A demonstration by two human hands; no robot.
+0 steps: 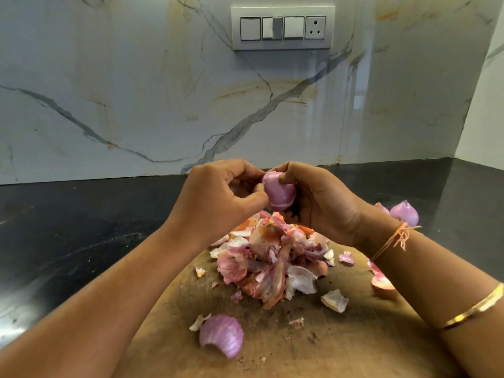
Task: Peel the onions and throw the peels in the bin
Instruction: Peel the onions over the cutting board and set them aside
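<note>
A pink-purple onion (279, 193) is held up above the wooden board (341, 336). My right hand (319, 197) grips it from the right, with the thumb on its top. My left hand (218, 195) pinches the onion's left side with thumb and fingertips. Below the hands a pile of pink and white onion peels (272, 260) lies on the board. A curved purple peel (222, 335) lies apart near the board's front. Another peeled onion (405, 212) sits on the counter behind my right wrist.
The board rests on a black stone counter (81, 227) that runs to a marble backsplash. A switch panel (282, 28) with a socket is mounted on the wall above. Loose peel scraps (335, 300) are scattered at the board's right. No bin is in view.
</note>
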